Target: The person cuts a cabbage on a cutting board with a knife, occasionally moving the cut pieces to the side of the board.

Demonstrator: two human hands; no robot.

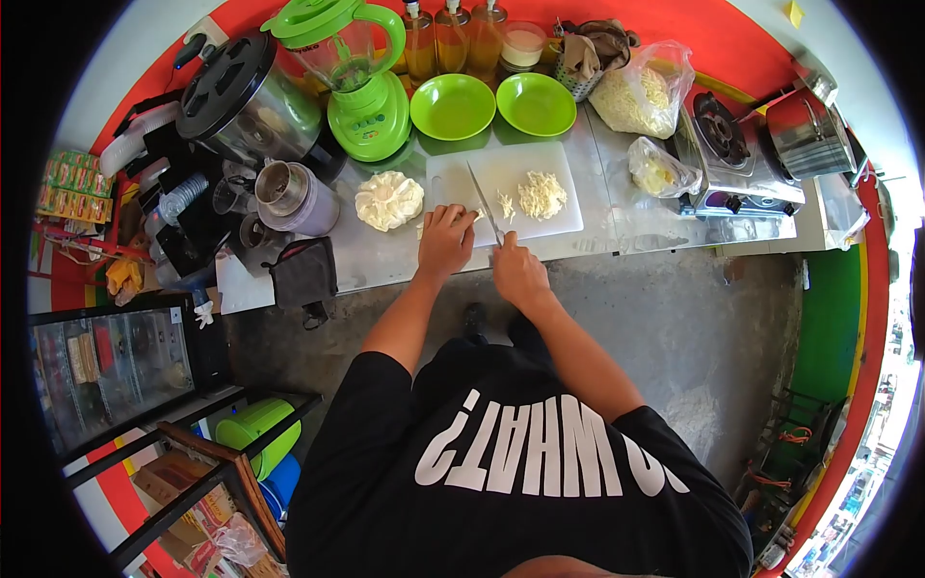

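My right hand (520,273) is wrapped round the handle of a knife (484,200), whose long blade points away from me over a white cutting board (448,175). Just left of the blade, my left hand (447,239) presses its curled fingers on a pale piece of cabbage (479,214), mostly hidden under them. A mound of shredded cabbage (541,196) lies on the board's right side, with a few shreds between it and the blade. Left of the board, a larger cut cabbage (388,200) rests on the metal counter (371,255).
Behind the board stand two green bowls (453,107), a green blender (368,116) and several bottles (453,39). A bag of shreds (638,96), a smaller bag (663,169) and a gas stove (737,188) are to the right. A steel-topped container (294,197) and dark pouch (303,272) sit left.
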